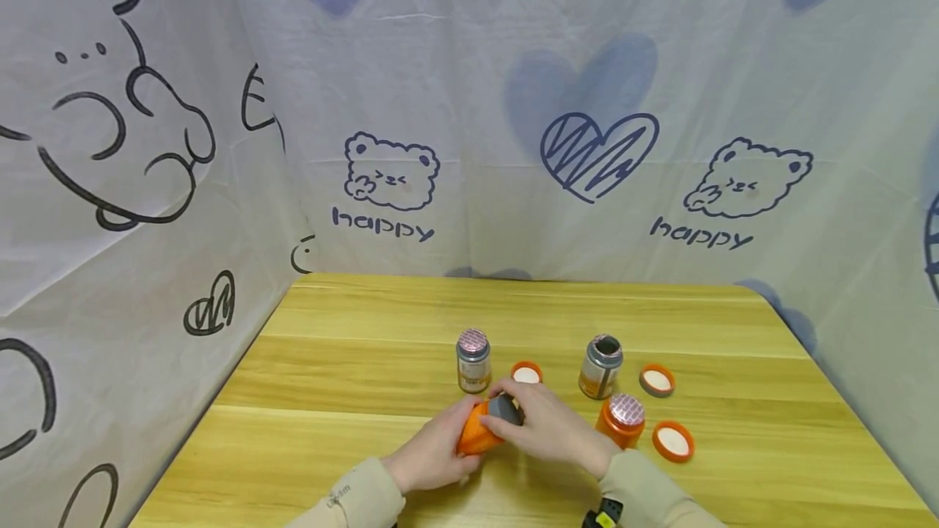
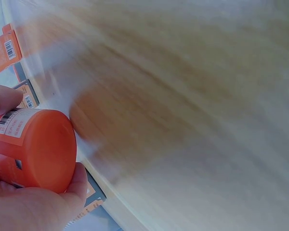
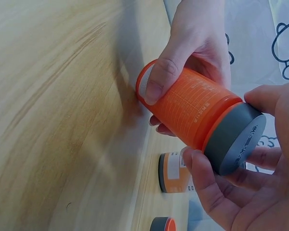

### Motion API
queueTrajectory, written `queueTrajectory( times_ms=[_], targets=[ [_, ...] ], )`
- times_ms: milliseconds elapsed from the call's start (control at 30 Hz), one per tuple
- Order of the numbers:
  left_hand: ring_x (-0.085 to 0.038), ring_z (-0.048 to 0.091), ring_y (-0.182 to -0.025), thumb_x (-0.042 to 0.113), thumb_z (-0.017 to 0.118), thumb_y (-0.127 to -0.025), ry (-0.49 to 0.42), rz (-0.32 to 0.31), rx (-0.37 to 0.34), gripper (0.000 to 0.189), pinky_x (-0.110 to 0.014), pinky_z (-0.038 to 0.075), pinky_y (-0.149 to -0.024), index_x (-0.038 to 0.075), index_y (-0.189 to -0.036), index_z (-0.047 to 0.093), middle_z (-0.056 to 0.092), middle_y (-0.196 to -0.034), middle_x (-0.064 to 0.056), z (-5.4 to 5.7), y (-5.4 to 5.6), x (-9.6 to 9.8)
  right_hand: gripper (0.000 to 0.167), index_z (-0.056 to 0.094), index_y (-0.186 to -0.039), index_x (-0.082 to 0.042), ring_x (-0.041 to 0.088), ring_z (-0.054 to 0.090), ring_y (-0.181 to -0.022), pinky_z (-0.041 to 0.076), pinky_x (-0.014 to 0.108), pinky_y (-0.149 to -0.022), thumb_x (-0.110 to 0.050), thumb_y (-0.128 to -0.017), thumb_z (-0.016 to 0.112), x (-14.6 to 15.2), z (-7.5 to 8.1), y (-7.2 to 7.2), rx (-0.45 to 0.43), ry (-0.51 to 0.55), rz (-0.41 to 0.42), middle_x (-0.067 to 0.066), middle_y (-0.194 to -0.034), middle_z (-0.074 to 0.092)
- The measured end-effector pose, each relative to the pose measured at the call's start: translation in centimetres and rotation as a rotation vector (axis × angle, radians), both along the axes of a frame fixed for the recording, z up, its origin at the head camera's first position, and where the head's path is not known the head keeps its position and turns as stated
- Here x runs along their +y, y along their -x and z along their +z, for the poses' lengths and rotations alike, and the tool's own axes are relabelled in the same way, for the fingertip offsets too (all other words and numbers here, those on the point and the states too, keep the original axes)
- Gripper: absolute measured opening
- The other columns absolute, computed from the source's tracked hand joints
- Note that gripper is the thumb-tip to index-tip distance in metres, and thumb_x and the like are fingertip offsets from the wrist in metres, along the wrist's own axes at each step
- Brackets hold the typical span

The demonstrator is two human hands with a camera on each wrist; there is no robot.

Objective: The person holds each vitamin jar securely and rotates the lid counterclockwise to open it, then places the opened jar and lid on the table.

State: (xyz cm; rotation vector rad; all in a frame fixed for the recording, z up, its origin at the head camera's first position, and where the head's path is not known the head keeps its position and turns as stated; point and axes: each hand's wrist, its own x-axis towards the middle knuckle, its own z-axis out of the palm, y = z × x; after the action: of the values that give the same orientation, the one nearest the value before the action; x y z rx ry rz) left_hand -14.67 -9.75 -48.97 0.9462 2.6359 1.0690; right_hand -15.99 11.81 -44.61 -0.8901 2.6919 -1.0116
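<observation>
My left hand [image 1: 440, 448] grips the body of an orange bottle [image 3: 192, 108], which is held tilted in front of me. On the bottle's dark grey cap [image 3: 237, 137], the fingers and thumb of my right hand [image 1: 552, 428] pinch the edge. In the left wrist view the smooth round base of the orange bottle [image 2: 53, 150] shows. Just beyond my hands stands a grey bottle [image 1: 473, 365] topped with a patterned foil seal. Partly hidden by my right hand and sleeve, a second orange bottle [image 1: 621, 422] also shows foil over its mouth.
Behind my right hand stands an uncapped grey bottle [image 1: 601, 369] with a dark opening. White-lined caps lie around: one [image 1: 526, 375] near the foil-topped grey bottle, another [image 1: 656, 381] and a third [image 1: 673, 442] at right. Printed cloth [image 1: 469, 104] borders the wooden table [image 1: 330, 365].
</observation>
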Motion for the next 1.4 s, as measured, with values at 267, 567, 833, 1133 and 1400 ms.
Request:
queueTrajectory(
  times_ms=[267,567,833,1133,1400],
  targets=[
    [-0.008,0.057,-0.103,0.009,0.073,-0.084,0.001,0.004,-0.016,0.06,-0.03,0.05,-0.093,0.017,-0.135,0.044,0.059,-0.123,0.001,0.12,0.03,0.02,0.035,0.063,-0.117,-0.019,0.006,0.057,-0.083,0.048,0.021,-0.073,-0.046,-0.096,0.064,0.18,-0.03,-0.02,0.012,0.013,0.015,-0.005,-0.103,0.068],
    [-0.007,0.057,-0.102,0.009,0.074,-0.083,-0.004,0.003,-0.011,0.06,-0.029,0.05,-0.093,0.017,-0.135,0.045,0.059,-0.122,0.001,0.07,0.04,-0.01,0.036,0.062,-0.119,-0.019,0.007,0.058,-0.086,0.05,0.024,-0.076,-0.044,-0.093,0.068,0.41,-0.08,0.0,0.016,0.024,0.03,-0.005,-0.107,0.068],
    [-0.008,0.057,-0.103,0.009,0.074,-0.083,0.005,0.009,-0.015,0.061,-0.029,0.05,-0.092,0.017,-0.136,0.044,0.059,-0.123,0.001,0.14,0.06,-0.03,0.04,0.061,-0.121,-0.017,0.006,0.057,-0.089,0.053,0.027,-0.079,-0.043,-0.092,0.07,0.54,-0.12,-0.09,0.026,0.025,0.038,-0.005,-0.11,0.068],
    [-0.007,0.057,-0.1,0.009,0.073,-0.084,-0.006,0.002,-0.025,0.059,-0.027,0.05,-0.089,0.018,-0.134,0.044,0.058,-0.122,0.002,0.12,0.1,-0.07,0.039,0.062,-0.121,-0.018,0.007,0.058,-0.088,0.051,0.026,-0.078,-0.045,-0.094,0.068,0.31,-0.31,0.02,0.004,0.029,0.028,-0.005,-0.108,0.067],
    [-0.008,0.058,-0.103,0.009,0.073,-0.084,-0.003,-0.009,0.001,0.06,-0.029,0.05,-0.092,0.017,-0.135,0.044,0.059,-0.123,0.001,0.03,0.1,-0.04,0.04,0.062,-0.121,-0.021,0.009,0.057,-0.086,0.047,0.022,-0.074,-0.052,-0.097,0.059,0.05,-0.24,0.07,-0.035,0.023,0.004,-0.005,-0.106,0.067]
  ],
)
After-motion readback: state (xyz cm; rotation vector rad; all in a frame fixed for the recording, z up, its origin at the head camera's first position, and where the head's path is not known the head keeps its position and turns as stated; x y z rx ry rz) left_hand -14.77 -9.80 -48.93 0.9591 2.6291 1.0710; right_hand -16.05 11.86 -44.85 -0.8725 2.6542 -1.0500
